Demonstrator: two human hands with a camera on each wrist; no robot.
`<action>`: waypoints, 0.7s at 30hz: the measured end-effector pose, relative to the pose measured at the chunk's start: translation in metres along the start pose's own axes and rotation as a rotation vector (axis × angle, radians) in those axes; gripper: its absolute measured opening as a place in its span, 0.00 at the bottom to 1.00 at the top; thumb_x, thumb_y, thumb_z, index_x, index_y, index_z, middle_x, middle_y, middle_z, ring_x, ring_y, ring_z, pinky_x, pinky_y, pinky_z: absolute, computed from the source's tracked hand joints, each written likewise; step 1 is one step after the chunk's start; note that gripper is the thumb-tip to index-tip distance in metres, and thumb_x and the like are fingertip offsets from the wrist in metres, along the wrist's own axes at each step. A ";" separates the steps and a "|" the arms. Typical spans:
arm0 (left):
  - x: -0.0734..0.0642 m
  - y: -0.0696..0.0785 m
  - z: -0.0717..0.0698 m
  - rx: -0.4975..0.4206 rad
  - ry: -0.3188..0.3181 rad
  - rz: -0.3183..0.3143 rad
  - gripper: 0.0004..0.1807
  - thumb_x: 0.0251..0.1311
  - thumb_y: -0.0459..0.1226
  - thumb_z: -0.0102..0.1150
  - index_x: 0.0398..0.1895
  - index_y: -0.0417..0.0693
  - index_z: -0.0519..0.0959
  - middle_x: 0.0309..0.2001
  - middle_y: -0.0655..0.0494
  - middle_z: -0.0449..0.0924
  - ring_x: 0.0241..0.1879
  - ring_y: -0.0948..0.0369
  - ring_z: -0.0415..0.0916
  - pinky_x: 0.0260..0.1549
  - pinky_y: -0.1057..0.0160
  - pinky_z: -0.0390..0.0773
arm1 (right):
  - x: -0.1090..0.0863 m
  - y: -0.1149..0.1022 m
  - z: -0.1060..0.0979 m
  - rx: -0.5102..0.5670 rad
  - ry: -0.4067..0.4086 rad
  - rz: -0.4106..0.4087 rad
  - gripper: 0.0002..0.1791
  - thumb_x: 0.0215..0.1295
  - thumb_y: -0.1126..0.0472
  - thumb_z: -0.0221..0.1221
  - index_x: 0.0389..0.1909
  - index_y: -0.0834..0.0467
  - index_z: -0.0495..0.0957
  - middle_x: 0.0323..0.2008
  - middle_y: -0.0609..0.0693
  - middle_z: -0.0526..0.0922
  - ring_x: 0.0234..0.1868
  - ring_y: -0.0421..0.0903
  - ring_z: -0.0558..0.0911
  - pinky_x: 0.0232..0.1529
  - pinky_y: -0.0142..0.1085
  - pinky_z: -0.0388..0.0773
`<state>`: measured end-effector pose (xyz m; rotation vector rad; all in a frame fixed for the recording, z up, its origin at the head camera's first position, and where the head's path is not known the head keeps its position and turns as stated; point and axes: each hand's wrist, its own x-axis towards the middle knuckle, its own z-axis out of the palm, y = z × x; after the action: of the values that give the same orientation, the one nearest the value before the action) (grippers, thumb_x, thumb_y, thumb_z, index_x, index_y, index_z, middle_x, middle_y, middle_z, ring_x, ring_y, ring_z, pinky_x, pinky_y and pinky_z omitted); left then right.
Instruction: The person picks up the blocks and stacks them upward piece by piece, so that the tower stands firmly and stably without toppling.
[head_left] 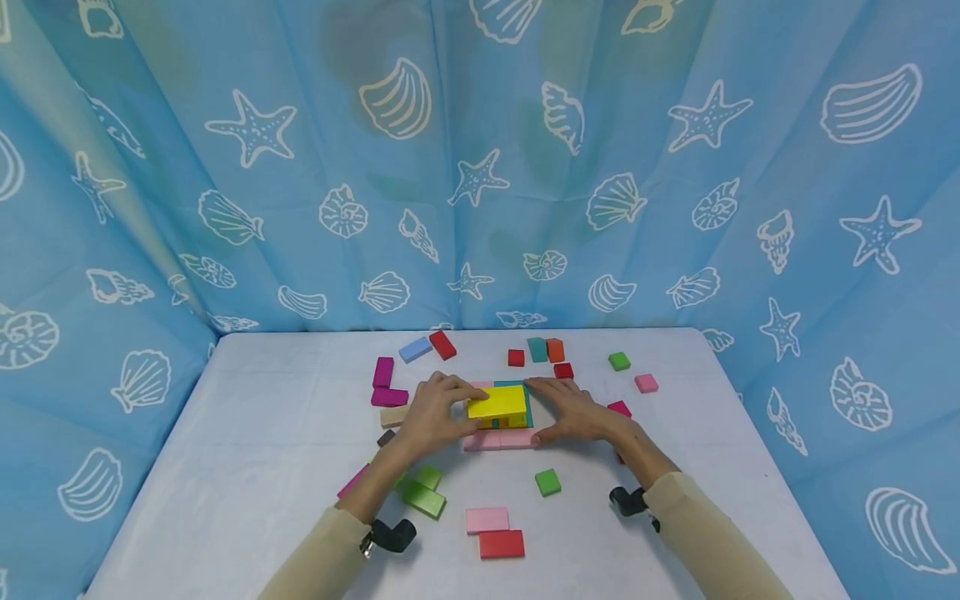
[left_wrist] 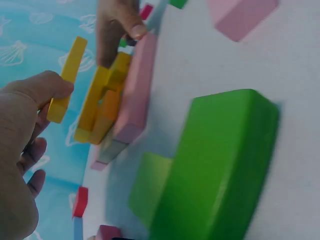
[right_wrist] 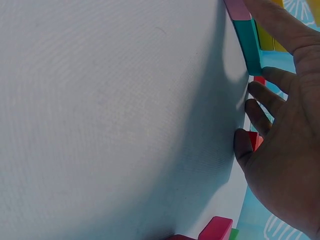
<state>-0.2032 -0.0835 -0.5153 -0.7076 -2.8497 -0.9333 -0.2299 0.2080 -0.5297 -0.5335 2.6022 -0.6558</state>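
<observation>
In front of me my left hand (head_left: 438, 412) pinches a flat yellow block (left_wrist: 69, 75) between thumb and fingers. It is held just above a low stack of blocks. That stack has pink blocks (head_left: 517, 439) along its near side and teal blocks (right_wrist: 248, 47) at its right end. More yellow blocks (left_wrist: 91, 107) and an orange block (left_wrist: 106, 114) sit on top, under the held one. My right hand (head_left: 573, 408) spreads its straight fingers beside the stack's right end, thumb close to the near pink row and fingertips at the far corner.
Green blocks (head_left: 424, 500) lie near my left forearm, and a pink block (head_left: 487, 521) touches a red block (head_left: 502, 544) at the front. Magenta blocks (head_left: 383, 372) are on the left. Teal (head_left: 537, 349) and orange (head_left: 555, 350) blocks lie behind the stack. A shell-patterned curtain (head_left: 465, 250) hangs behind.
</observation>
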 end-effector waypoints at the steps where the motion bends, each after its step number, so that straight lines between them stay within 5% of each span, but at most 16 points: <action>1: -0.001 0.001 0.002 0.024 -0.007 0.003 0.25 0.50 0.46 0.76 0.55 0.62 0.85 0.50 0.61 0.82 0.54 0.59 0.69 0.56 0.50 0.70 | 0.000 0.000 0.000 -0.002 0.001 0.001 0.62 0.42 0.38 0.76 0.79 0.36 0.53 0.79 0.47 0.55 0.78 0.57 0.50 0.69 0.71 0.47; 8: -0.003 -0.001 0.010 0.141 0.004 0.047 0.25 0.52 0.48 0.75 0.55 0.61 0.85 0.46 0.60 0.80 0.51 0.59 0.69 0.55 0.50 0.70 | -0.001 0.000 0.000 -0.008 0.002 0.000 0.62 0.42 0.38 0.76 0.79 0.36 0.53 0.79 0.47 0.55 0.78 0.57 0.50 0.68 0.71 0.49; 21: -0.002 -0.006 0.016 0.138 0.013 0.086 0.21 0.55 0.52 0.73 0.53 0.64 0.86 0.49 0.60 0.79 0.54 0.57 0.68 0.53 0.52 0.70 | -0.001 -0.001 0.000 -0.004 -0.003 0.006 0.63 0.41 0.37 0.77 0.79 0.36 0.52 0.79 0.47 0.54 0.78 0.57 0.50 0.67 0.72 0.50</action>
<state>-0.2023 -0.0795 -0.5316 -0.7973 -2.8135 -0.7185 -0.2291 0.2071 -0.5289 -0.5277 2.6015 -0.6474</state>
